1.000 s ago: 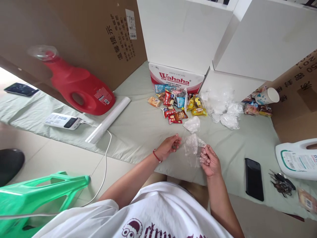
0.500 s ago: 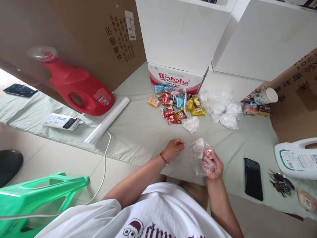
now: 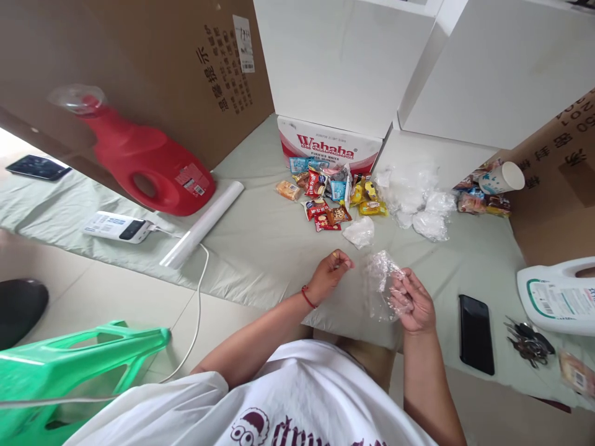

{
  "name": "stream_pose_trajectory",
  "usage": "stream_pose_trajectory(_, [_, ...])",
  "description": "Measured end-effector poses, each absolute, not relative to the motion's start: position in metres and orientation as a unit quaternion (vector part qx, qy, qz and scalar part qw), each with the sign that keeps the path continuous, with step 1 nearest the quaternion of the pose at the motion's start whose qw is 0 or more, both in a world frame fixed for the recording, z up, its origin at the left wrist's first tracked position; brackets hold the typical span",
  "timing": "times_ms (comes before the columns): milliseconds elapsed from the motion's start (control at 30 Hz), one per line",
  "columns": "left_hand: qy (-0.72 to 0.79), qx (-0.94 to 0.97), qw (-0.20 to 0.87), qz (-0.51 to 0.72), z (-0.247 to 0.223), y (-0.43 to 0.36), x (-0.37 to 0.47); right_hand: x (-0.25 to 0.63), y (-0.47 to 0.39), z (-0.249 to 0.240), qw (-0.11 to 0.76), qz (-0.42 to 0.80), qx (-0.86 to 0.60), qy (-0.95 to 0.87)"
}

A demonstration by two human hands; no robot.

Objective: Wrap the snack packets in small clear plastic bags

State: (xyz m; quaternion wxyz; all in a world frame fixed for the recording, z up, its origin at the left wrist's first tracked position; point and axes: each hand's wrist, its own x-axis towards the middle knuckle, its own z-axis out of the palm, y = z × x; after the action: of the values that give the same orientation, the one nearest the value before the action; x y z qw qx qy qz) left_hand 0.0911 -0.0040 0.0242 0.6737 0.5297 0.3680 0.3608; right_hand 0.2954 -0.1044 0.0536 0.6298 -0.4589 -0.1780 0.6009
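On your far left, a white power bank (image 3: 116, 227) lies on the green cloth of the bench (image 3: 264, 254), near a big red bottle (image 3: 162, 155). Next comes a shiny roll (image 3: 204, 223), lying at a slant. Then there is a pile of small snacks (image 3: 328, 198) by the Wahaha box (image 3: 332, 145). Your left hand (image 3: 331, 275) is on the near side of the pile. Its fingers are curled with the tips close together; I can't tell if they pinch anything tiny. Just to the right of those tips, with a small gap, is the clear bag (image 3: 380, 279). It is crinkly, and its long way seems to run from your tummy side toward the boxes. Your right hand (image 3: 417, 303) is nearer, because its bent fingers hold the bag by its right side. So the bag sits between your two hands. A crumpled bag (image 3: 360, 232) lies just past it. Farther right are a black phone (image 3: 476, 334), some keys (image 3: 530, 344) and a white bottle (image 3: 558, 303).
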Motion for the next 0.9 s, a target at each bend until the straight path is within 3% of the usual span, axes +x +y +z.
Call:
stream_pose_trajectory(300, [0.302,0.655,0.583,0.374,0.031,-0.023,0.12,0.273,-0.101,0.046,0.631,0.652,-0.376,-0.188])
stream_pose_trajectory(433, [0.28,0.585,0.672,0.357,0.029,-0.012,0.111,0.284,-0.103,0.048,0.634,0.652,-0.374,-0.182])
stream_pose_trajectory(633, [0.238,0.483,0.812,0.225,0.03,-0.001,0.089,0.31,-0.104,0.063,0.599,0.631,-0.451,-0.199])
stream_pose_trajectory(733, [0.268,0.511,0.784,0.231,0.031,-0.008,0.092,0.304,-0.101,0.066,0.594,0.639,-0.443,-0.208])
stream_pose_trajectory(900, [0.3,0.661,0.619,0.3,0.034,-0.02,0.106,0.28,-0.091,0.062,0.554,0.64,-0.476,-0.238])
